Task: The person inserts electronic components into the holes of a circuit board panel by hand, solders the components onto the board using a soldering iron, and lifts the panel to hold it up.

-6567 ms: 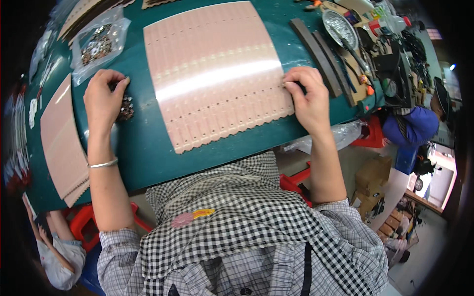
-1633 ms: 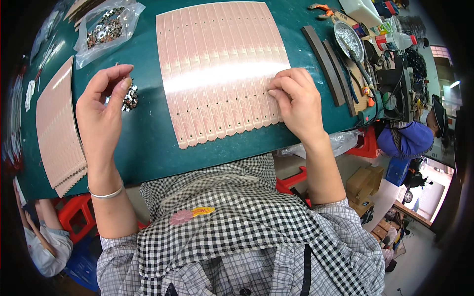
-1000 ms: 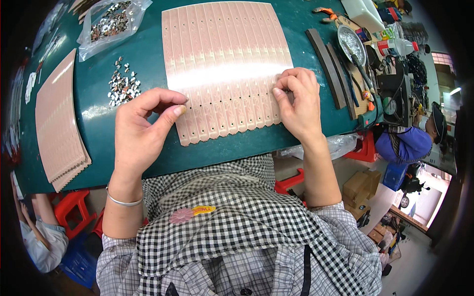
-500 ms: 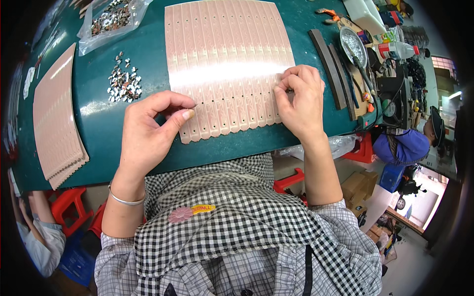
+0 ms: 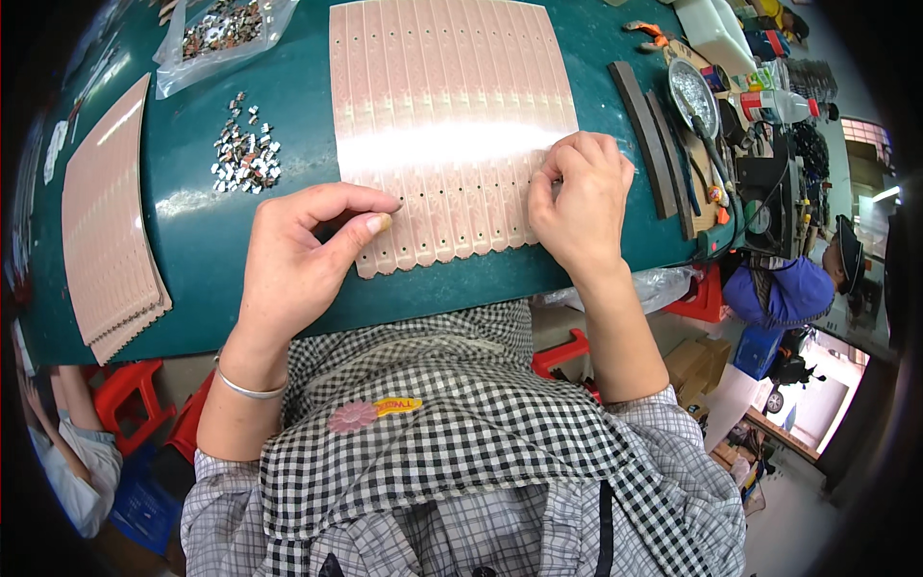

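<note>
A pale pink sheet of scalloped strips [image 5: 452, 87], dotted with small dark holes, lies flat on the green table in front of me. My left hand [image 5: 308, 255] is over its lower left edge, thumb and forefinger curled toward each other beside a hole. A tiny dark spot shows at the forefinger's tip, too small to name. My right hand [image 5: 582, 197] rests at the sheet's lower right edge with its fingers curled in, and their tips are hidden. Left of the sheet lies a loose pile of small metallic pieces [image 5: 245, 159].
A stack of similar pink sheets [image 5: 111, 226] lies at the left table edge. Behind the pile is a clear plastic bag [image 5: 226, 38] of small pieces. Dark bars [image 5: 642, 139], a metal bowl [image 5: 692, 96] and a bottle [image 5: 774, 104] stand at right. Other people sit on both sides.
My left hand has shifted slightly right along the sheet's lower part. My right hand has turned and curled further, hiding the thumb and the small dark spot seen there earlier.
</note>
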Demonstrator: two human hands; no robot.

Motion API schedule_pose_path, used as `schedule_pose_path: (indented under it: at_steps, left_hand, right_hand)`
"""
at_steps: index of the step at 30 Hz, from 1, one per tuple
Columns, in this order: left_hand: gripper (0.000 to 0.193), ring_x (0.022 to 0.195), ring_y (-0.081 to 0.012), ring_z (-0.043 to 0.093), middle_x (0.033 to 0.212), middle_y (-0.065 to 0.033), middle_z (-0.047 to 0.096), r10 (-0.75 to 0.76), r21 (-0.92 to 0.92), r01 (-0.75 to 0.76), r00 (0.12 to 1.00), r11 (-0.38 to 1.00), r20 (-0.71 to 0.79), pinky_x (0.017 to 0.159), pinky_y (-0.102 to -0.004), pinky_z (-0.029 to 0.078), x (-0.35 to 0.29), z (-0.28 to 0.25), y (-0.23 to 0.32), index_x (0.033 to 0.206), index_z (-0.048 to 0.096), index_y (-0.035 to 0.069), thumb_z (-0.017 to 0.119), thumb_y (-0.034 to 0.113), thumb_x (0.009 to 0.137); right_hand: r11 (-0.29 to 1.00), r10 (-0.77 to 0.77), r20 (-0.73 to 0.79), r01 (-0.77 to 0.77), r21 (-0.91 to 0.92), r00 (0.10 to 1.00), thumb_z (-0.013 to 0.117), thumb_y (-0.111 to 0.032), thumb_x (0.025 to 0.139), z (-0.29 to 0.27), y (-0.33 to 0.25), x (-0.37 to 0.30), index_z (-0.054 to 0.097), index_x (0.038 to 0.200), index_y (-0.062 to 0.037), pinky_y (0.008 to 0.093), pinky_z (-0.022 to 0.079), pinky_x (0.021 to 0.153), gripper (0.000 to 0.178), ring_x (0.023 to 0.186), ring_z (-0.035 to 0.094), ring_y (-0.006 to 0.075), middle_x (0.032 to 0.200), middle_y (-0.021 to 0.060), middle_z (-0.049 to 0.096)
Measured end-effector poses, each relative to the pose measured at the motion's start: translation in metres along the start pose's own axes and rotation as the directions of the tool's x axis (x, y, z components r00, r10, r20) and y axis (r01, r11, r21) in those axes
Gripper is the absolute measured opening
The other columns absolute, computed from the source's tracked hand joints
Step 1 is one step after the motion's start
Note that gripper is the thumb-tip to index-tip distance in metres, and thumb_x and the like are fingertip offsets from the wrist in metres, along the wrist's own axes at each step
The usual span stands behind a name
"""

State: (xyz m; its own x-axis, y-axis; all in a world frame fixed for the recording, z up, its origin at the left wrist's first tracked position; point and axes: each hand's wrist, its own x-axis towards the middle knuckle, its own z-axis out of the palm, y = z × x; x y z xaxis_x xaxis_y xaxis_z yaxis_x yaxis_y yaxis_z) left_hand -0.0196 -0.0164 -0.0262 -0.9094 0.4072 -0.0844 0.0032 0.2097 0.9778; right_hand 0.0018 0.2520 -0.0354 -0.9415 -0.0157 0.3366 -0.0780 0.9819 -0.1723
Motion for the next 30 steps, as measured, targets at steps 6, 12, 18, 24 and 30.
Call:
schedule_pose_path:
  at_steps: [6,12,18,24,30]
  left_hand:
    - [0.014,0.076,-0.0102,0.064,0.091,-0.0108,0.071,-0.091,-0.364,0.102,0.995,0.926,0.048,0.070,-0.0233,0.052,-0.001,0.010,0.005,0.103,0.067,-0.004,0.066,0.002,0.090]
    - [0.017,0.074,-0.0124,0.065,0.091,-0.0127,0.071,-0.191,-0.611,0.234,0.972,0.756,0.136,0.067,-0.0239,0.053,-0.003,0.020,0.015,0.099,0.064,-0.002,0.072,0.007,0.086]
    - [0.015,0.081,-0.0155,0.068,0.090,-0.0116,0.069,-0.022,-0.673,0.048,0.999,0.738,0.047,0.077,-0.0268,0.056,-0.010,0.039,0.008,0.091,0.066,-0.003,0.074,-0.007,0.079]
    - [0.023,0.082,-0.0134,0.065,0.091,-0.0102,0.068,0.002,-0.658,0.096,0.989,0.747,0.146,0.075,-0.0255,0.055,-0.015,0.034,0.001,0.094,0.067,-0.003,0.078,-0.006,0.074]
    - [0.025,0.087,-0.0115,0.058,0.097,-0.0042,0.067,0.264,0.453,-0.136,0.936,0.881,-0.234,0.079,-0.0246,0.045,0.012,-0.017,0.011,0.103,0.069,0.000,0.073,0.001,0.079]
  right_hand:
    - [1.000,0.006,0.004,-0.006,-0.012,1.000,0.067,-0.009,0.068,-0.009,0.003,-0.003,0.062,0.071,-0.0070,0.0453,0.036,0.092,0.006,0.099,0.056,0.0268,0.086,0.0064,0.062]
    - [0.852,-0.126,-0.071,0.145,0.504,0.989,0.074,-0.005,0.070,-0.034,-0.021,0.000,0.068,0.084,-0.0053,0.0368,0.048,0.080,0.015,0.090,0.061,0.0272,0.089,0.0072,0.066]
    - [0.447,-0.019,-0.014,0.021,0.894,1.000,0.078,0.000,0.068,-0.024,-0.061,-0.023,0.068,0.082,-0.0050,0.0343,0.049,0.072,0.018,0.083,0.061,0.0235,0.085,0.0071,0.065]
    - [0.453,-0.107,-0.113,0.149,0.879,0.988,0.071,0.004,0.071,-0.021,-0.062,-0.028,0.061,0.080,-0.0029,0.0360,0.048,0.073,0.015,0.081,0.060,0.0269,0.082,0.0088,0.062]
    - [0.823,-0.003,-0.038,0.024,0.568,0.999,0.064,-0.003,0.078,-0.017,-0.001,-0.013,0.058,0.082,-0.0023,0.0391,0.045,0.085,0.008,0.095,0.055,0.0323,0.096,0.0120,0.059]
